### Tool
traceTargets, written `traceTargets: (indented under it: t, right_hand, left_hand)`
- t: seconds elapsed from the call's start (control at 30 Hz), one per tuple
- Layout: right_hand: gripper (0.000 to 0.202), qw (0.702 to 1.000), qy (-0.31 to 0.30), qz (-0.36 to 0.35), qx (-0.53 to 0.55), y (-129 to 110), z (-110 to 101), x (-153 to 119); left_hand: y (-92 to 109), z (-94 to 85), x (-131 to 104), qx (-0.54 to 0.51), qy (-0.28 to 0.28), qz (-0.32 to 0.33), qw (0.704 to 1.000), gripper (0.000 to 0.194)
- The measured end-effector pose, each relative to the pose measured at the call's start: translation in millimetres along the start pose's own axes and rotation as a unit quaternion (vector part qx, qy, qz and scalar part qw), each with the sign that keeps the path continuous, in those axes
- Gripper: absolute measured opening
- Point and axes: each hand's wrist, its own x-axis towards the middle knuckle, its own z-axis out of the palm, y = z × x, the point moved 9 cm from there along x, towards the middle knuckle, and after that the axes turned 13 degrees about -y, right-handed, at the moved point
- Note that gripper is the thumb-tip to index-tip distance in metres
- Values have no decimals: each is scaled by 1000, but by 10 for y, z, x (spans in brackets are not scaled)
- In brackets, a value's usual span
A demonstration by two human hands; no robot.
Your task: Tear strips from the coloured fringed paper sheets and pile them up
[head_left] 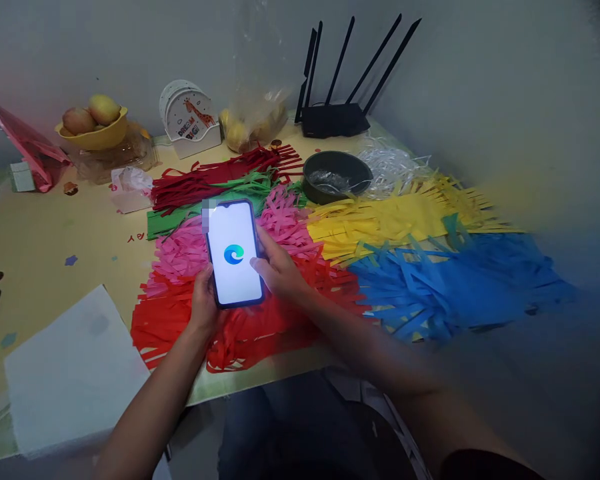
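A smartphone [235,283] with a lit white screen and a blue-green swirl logo is held upright between both hands. My left hand [203,298] grips its lower left edge. My right hand [279,268] wraps its right edge, with the thumb over the screen. Beneath and behind the phone lie fringed strips of coloured material: red [290,320], pink [177,250], green [163,223] and dark red [195,187]. Fringed yellow [395,220] and blue [470,280] pieces spread to the right.
Behind the strips are a dark round bowl [337,177], white stringy material [393,170] and a black router [335,120]. A yellow fruit bowl [95,137] and a giraffe coaster holder [197,140] stand at the back left. White sheets [75,373] lie at the front left.
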Motion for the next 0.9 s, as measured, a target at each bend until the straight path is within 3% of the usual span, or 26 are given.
traceTargets:
  t: [0.37, 0.67, 0.9]
  right_hand:
    - [70, 1000, 6, -5, -20, 0, -10, 6]
    - [72, 1000, 3, -4, -23, 19, 0, 17]
    - [71, 1000, 8, -18, -24, 16, -8, 13]
  left_hand:
    - [-12, -47, 15, 3, -4, 7, 1000, 54]
    - [5, -103, 18, -5, 15, 24, 1000, 43]
    - [-18, -89, 32, 6, -3, 16, 1000, 49]
